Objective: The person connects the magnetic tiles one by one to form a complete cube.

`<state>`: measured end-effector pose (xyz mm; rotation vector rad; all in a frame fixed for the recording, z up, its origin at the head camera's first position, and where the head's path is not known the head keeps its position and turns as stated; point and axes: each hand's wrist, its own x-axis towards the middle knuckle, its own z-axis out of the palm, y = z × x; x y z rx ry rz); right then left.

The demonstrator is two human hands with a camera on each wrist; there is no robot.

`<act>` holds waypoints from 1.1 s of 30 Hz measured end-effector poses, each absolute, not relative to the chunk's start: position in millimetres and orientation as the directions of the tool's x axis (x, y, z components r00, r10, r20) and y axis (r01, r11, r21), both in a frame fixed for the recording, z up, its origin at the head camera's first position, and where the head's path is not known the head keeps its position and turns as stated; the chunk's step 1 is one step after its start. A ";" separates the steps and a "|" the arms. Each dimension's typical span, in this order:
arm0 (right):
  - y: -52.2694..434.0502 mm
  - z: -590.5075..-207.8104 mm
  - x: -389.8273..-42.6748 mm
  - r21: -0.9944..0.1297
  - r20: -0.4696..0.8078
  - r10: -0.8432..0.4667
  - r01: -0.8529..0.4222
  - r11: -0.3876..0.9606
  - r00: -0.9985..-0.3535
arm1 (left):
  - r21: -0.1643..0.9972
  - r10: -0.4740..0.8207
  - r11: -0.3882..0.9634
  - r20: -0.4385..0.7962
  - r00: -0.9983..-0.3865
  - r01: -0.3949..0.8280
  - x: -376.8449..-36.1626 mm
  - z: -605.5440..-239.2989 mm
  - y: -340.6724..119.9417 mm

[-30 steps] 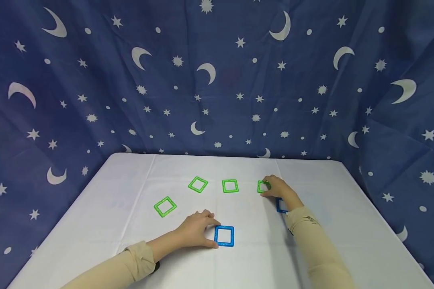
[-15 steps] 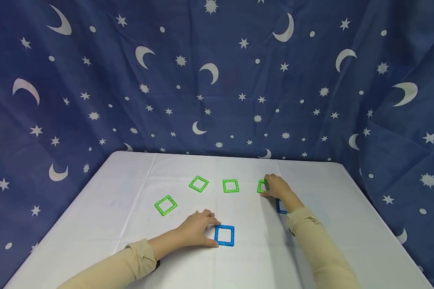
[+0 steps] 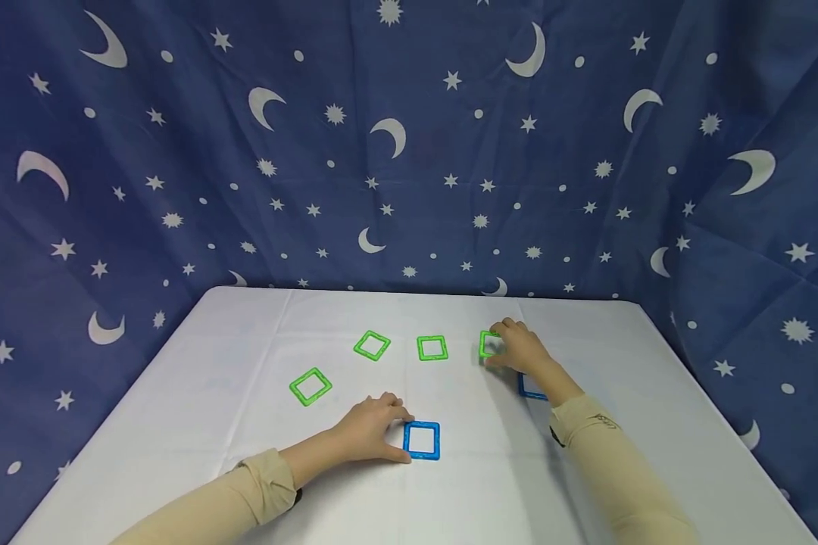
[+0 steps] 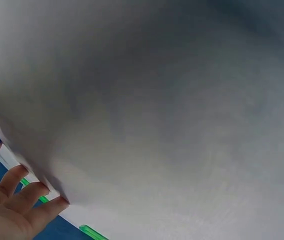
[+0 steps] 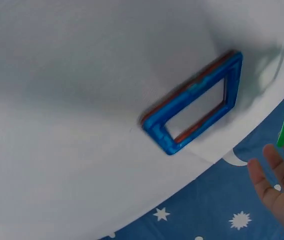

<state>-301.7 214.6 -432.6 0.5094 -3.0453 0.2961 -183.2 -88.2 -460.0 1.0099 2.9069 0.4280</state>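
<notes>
The right hand (image 3: 522,350) pinches the green square frame (image 3: 489,344) at the far right of the green row and tilts one edge up from the white table (image 3: 198,424). A blue frame (image 3: 528,387) lies just behind this hand, under the wrist. The left hand (image 3: 368,430) rests on the table with curled fingers touching the left edge of another blue square frame (image 3: 422,440); whether it really grips this frame cannot be told.

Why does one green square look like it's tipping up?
The green square at the far right of the row is pinched in the right hand, so one edge seems lifted off the white table. The other three green squares lie flat. Nothing looks broken or spilled.
</notes>
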 end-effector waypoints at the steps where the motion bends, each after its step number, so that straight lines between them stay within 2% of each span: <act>1: 215.3 -431.7 -298.8 -0.184 0.079 -0.335 -0.344 0.921 -0.939 | 0.263 0.614 0.752 0.054 -0.787 0.604 -182.7 -459.6 -88.0; 7: 217.3 -427.2 -287.9 -0.238 0.116 -0.379 -0.396 0.887 -0.918 | 0.260 0.604 0.760 0.052 -0.795 0.595 -183.1 -456.8 -86.4; 12: 212.1 -431.5 -279.6 -0.309 0.080 -0.384 -0.389 0.868 -0.920 | 0.279 0.606 0.754 0.056 -0.794 0.595 -183.9 -457.0 -85.7; 21: 197.2 -429.7 -261.9 -0.319 0.069 -0.405 -0.405 0.857 -0.912 | 0.325 0.581 0.755 0.068 -0.811 0.569 -180.0 -462.0 -83.8; 28: 188.9 -425.0 -250.5 -0.327 0.094 -0.462 -0.466 0.822 -0.882 | 0.319 0.573 0.759 0.085 -0.815 0.567 -181.6 -460.1 -82.6; 33: 181.7 -424.7 -240.5 -0.365 0.078 -0.465 -0.460 0.810 -0.882 | 0.340 0.569 0.760 0.062 -0.820 0.554 -179.3 -458.3 -81.7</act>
